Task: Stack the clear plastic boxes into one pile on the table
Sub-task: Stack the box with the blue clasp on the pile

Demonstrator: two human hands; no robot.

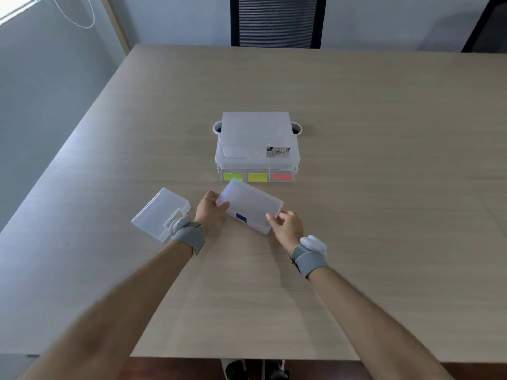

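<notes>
A clear flat box with a blue latch (251, 205) is held tilted just above the table, in front of the pile. My left hand (210, 211) grips its left end and my right hand (285, 224) grips its right end. The pile stands further back at mid-table: a large clear box with a label (256, 141) rests on a clear divided box (258, 175) showing green, yellow and pink contents. Another clear box with a handle (159, 212) lies flat on the table to the left of my left wrist.
The wooden table (384, 187) has two round cable holes (218, 127) partly hidden behind the pile. A dark mesh chair (277, 20) stands at the far edge. The table's left edge runs diagonally near the handled box.
</notes>
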